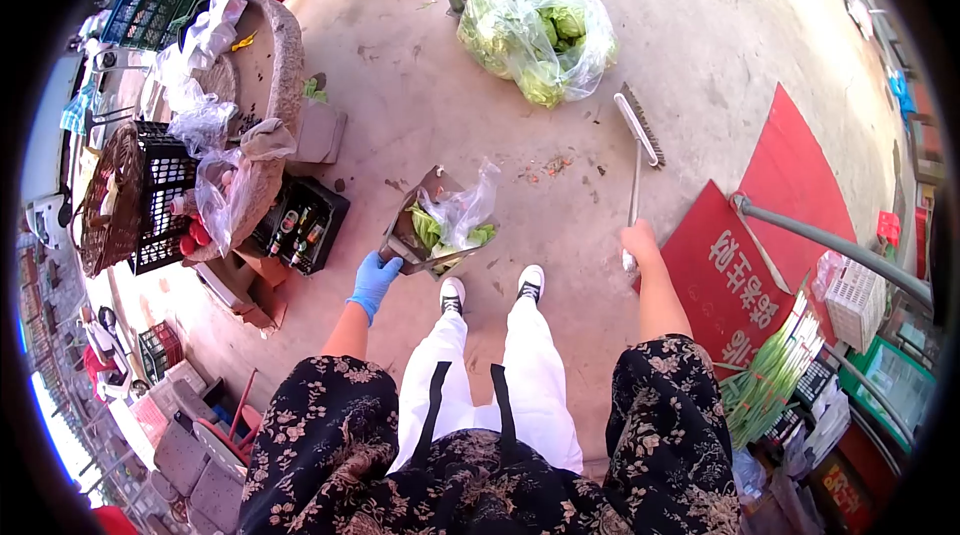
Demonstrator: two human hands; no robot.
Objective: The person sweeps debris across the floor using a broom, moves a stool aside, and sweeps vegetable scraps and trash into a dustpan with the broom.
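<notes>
My left hand, in a blue glove, grips the near left edge of an open box that looks like cardboard. Inside it are green vegetable leaves and a crumpled clear plastic bag. My bare right hand is wrapped round the handle of a push broom, whose bristled head rests on the concrete out ahead. Between the box and the broom lies a scatter of small debris.
A big clear bag of cabbages sits ahead by a metal pole. To my left stand a round stone table and a black crate of bottles. On my right are a red mat, green onions and a metal rail.
</notes>
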